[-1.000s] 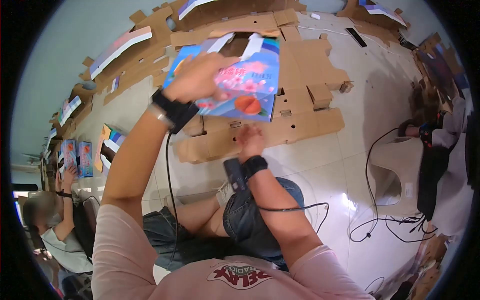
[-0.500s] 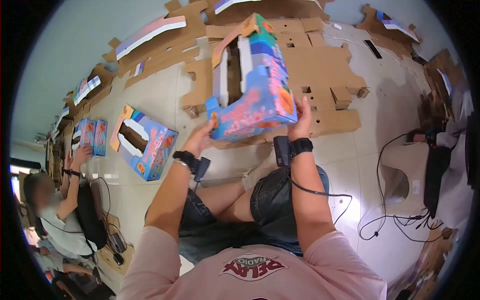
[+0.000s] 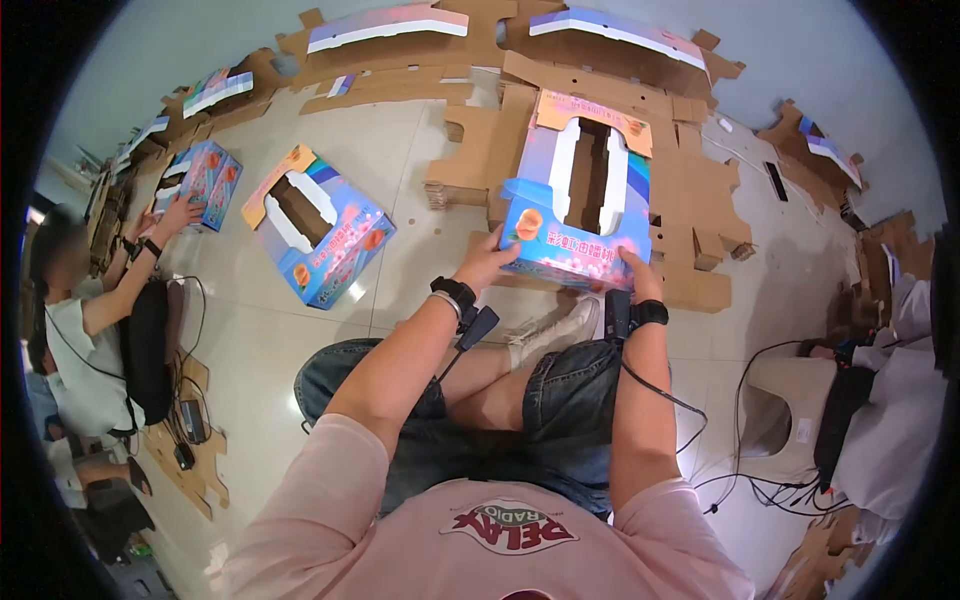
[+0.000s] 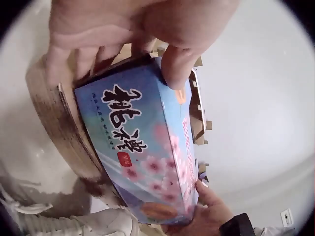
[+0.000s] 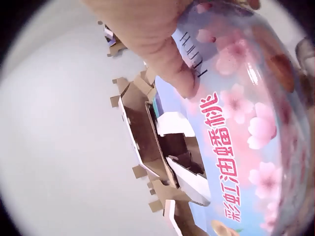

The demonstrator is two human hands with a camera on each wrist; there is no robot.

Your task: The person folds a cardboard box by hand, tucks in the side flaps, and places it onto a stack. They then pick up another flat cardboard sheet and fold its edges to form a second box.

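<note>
A blue and pink peach gift box [image 3: 585,235], with a long opening in its top framed by white flaps, sits over the flat cardboard in front of me. My left hand [image 3: 485,262] grips its near left corner; in the left wrist view the thumb [image 4: 175,69] lies on the top face and the fingers reach round the lower edge. At the near right corner my right hand [image 3: 638,275] holds the box, its thumb [image 5: 183,81] on the printed top, its other fingers mostly hidden.
A similar peach box [image 3: 325,230] stands on the tiled floor to the left. Further left another person [image 3: 100,290] handles more boxes. Unfolded cardboard [image 3: 690,180] lies stacked behind my box. A stool [image 3: 790,400] and loose cables [image 3: 770,485] are at right.
The box has gone from tilted and turned to lying flatter, its opening facing up. The right hand, apart from it a second ago, now holds it together with the left. The head view has shifted.
</note>
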